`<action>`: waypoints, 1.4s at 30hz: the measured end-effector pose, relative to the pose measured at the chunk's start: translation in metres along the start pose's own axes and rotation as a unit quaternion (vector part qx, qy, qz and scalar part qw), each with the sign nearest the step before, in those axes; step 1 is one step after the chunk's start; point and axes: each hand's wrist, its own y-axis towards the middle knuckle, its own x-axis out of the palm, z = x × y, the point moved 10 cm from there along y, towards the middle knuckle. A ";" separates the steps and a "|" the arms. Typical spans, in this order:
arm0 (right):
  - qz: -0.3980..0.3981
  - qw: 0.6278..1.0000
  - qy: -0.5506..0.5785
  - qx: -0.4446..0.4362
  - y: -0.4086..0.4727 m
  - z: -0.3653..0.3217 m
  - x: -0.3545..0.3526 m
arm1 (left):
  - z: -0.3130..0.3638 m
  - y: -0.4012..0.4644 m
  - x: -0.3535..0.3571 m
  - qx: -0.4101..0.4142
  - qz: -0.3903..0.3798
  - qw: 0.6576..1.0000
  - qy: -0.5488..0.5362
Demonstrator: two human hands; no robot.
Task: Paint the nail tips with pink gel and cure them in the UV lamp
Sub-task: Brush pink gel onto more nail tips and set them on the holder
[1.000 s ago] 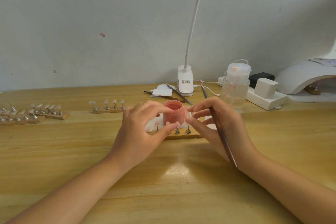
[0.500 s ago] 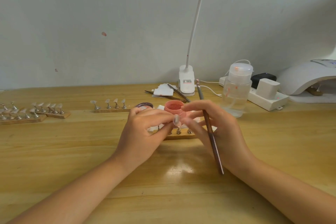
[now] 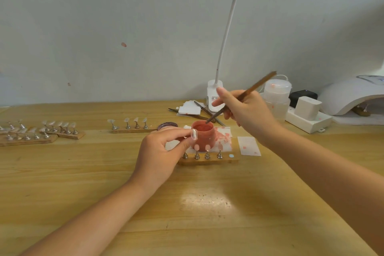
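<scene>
An open pot of pink gel stands mid-table. My left hand pinches a clear nail tip on its small stand, just left of the pot. My right hand grips a brown brush, its tip dipped into the pot's mouth. In front of the pot a wooden holder carries several nail tips on metal stands, some of them pink. The white UV lamp sits at the far right.
Two more wooden holders with clear tips lie at the left and far left. Behind the pot are a desk lamp base, a clear pump bottle, a power strip with adapter, tweezers and pink-stained papers.
My right hand lifted away from my left hand and swung the brush round so its tip enters the gel pot. My left hand drew the nail tip slightly left.
</scene>
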 end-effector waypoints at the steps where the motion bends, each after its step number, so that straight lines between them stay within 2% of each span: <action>1: -0.003 1.000 -0.018 -0.006 0.004 0.000 0.003 | -0.001 0.000 0.000 -0.002 0.001 1.000 -0.004; 9: -0.011 0.981 -0.189 -0.032 0.012 0.000 0.025 | -0.007 0.001 0.001 -0.011 -0.006 1.000 -0.018; 14: -0.032 0.966 -0.248 -0.057 0.010 -0.001 0.034 | -0.007 0.002 0.000 -0.008 -0.003 1.000 -0.014; 22: 0.073 0.994 -0.085 -0.017 0.016 0.008 -0.005 | -0.004 0.002 0.001 0.002 -0.005 1.000 -0.016; 30: 0.101 0.994 -0.051 0.011 0.014 0.023 -0.023 | -0.008 0.001 0.000 -0.018 -0.004 1.000 -0.016; 35: 0.125 0.991 -0.042 -0.011 0.011 0.018 -0.037 | -0.008 0.001 0.000 -0.026 -0.006 0.999 -0.018; 39: 0.134 0.990 0.035 -0.041 -0.005 0.005 -0.041 | -0.009 0.002 0.000 -0.030 -0.004 0.999 -0.017; 42: 0.108 0.985 0.096 -0.094 -0.027 -0.010 -0.028 | -0.009 0.002 0.001 -0.034 -0.006 0.999 -0.015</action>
